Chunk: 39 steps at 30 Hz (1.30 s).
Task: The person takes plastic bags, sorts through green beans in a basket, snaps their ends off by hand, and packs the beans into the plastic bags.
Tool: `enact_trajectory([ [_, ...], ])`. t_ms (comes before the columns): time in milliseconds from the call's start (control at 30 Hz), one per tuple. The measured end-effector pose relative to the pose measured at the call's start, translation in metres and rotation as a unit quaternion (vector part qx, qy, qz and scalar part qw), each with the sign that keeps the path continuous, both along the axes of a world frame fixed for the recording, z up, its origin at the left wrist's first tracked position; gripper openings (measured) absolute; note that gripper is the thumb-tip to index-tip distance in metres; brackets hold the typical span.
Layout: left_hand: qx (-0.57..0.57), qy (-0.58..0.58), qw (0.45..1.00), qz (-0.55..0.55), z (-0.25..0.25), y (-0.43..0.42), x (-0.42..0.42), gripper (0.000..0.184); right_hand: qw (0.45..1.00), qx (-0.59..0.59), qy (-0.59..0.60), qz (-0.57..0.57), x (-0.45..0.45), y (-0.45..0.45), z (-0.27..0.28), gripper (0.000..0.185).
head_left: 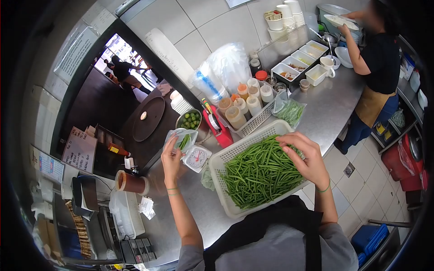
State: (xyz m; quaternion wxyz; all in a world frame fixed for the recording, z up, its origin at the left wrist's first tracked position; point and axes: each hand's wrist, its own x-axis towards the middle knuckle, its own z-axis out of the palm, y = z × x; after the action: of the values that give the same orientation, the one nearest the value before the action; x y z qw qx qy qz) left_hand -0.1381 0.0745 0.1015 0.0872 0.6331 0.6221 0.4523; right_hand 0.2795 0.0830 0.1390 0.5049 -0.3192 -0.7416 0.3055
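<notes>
My left hand (171,156) pinches the edge of a clear plastic bag (181,135) with some green beans in it. The bag hangs over the pan of a small white dial scale (197,158); whether it rests on the pan I cannot tell. My right hand (307,156) hovers at the right side of a white plastic basket (220,192) heaped with green beans (260,174). Its fingers are curved, thumb apart from the forefinger, and no bean shows between them. A crumpled pale green plastic bag (207,179) lies between scale and basket.
Behind the basket stand a red tape dispenser (218,126), sauce bottles (236,117) in a tray and a bag of greens (290,111). A metal bowl of limes (189,121) is near the pass-through. At the right, a co-worker (377,58) handles a white dish.
</notes>
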Motion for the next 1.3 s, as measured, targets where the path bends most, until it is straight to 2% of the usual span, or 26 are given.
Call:
enact_trajectory([
  [100, -0.042, 0.068, 0.997, 0.003, 0.002, -0.009, 0.010, 0.043, 1.000, -0.004, -0.011, 0.009, -0.004, -0.001, -0.004, 0.019],
  [300, -0.126, 0.212, 0.968, 0.043, 0.022, -0.043, 0.037, 0.047, 1.000, 0.011, -0.026, 0.013, -0.007, 0.000, -0.008, 0.017],
  [400, -0.126, 0.236, 0.962, 0.055, 0.035, -0.050, 0.052, 0.046, 0.999, 0.022, -0.044, 0.002, -0.010, 0.002, -0.014, 0.017],
  [500, -0.184, 0.176, 0.961, 0.105, 0.028, -0.045, 0.059, 0.045, 0.998, 0.031, -0.055, -0.001, -0.017, 0.001, -0.017, 0.015],
  [600, -0.145, 0.174, 0.958, 0.176, 0.000, -0.025, 0.051, 0.044, 0.992, 0.061, -0.106, 0.010, -0.023, 0.005, -0.029, 0.011],
  [633, -0.089, 0.124, 0.977, 0.150, -0.024, -0.013, 0.023, 0.046, 0.988, 0.072, -0.134, 0.014, -0.025, 0.007, -0.039, 0.010],
  [667, 0.096, 0.292, 0.941, 0.140, -0.058, 0.003, -0.019, 0.044, 0.983, 0.055, -0.173, 0.014, -0.028, 0.007, -0.050, 0.008],
  [700, -0.023, 0.095, 0.974, 0.203, -0.043, 0.005, -0.011, 0.043, 0.977, 0.040, -0.210, 0.015, -0.036, 0.007, -0.063, 0.006],
  [733, 0.027, -0.103, 0.981, 0.160, -0.016, 0.010, -0.006, 0.044, 0.947, 0.001, -0.316, 0.060, -0.049, 0.001, -0.086, 0.007],
  [767, 0.077, -0.133, 0.978, 0.139, -0.003, 0.013, -0.009, 0.047, 0.950, -0.012, -0.295, 0.101, -0.055, -0.004, -0.094, 0.009],
  [800, 0.109, -0.198, 0.966, 0.124, 0.015, 0.013, -0.006, 0.048, 0.937, 0.007, -0.322, 0.132, -0.061, -0.008, -0.109, 0.011],
  [967, 0.077, -0.314, 0.945, 0.037, 0.092, -0.012, 0.020, 0.048, 0.926, 0.057, -0.370, 0.055, -0.078, -0.015, -0.139, 0.015],
  [1067, 0.048, -0.362, 0.930, -0.045, 0.096, -0.021, 0.031, 0.048, 0.914, 0.081, -0.390, 0.076, -0.075, -0.010, -0.136, 0.014],
  [1100, 0.040, -0.398, 0.913, -0.082, 0.094, -0.026, 0.039, 0.053, 0.920, 0.051, -0.371, 0.117, -0.073, -0.006, -0.133, 0.013],
  [1167, 0.001, -0.375, 0.919, -0.125, 0.087, -0.034, 0.050, 0.058, 0.924, -0.009, -0.329, 0.197, -0.066, 0.001, -0.126, 0.011],
  [1233, -0.029, -0.365, 0.920, -0.143, 0.086, -0.041, 0.076, 0.062, 0.933, -0.172, -0.106, 0.297, -0.057, 0.010, -0.116, 0.009],
  [1267, -0.038, -0.387, 0.914, -0.111, 0.083, -0.043, 0.091, 0.063, 0.907, -0.247, 0.009, 0.340, -0.052, 0.015, -0.108, 0.008],
  [1300, -0.070, -0.376, 0.916, -0.121, 0.075, -0.047, 0.090, 0.065, 0.900, -0.264, 0.046, 0.343, -0.046, 0.019, -0.092, 0.010],
])
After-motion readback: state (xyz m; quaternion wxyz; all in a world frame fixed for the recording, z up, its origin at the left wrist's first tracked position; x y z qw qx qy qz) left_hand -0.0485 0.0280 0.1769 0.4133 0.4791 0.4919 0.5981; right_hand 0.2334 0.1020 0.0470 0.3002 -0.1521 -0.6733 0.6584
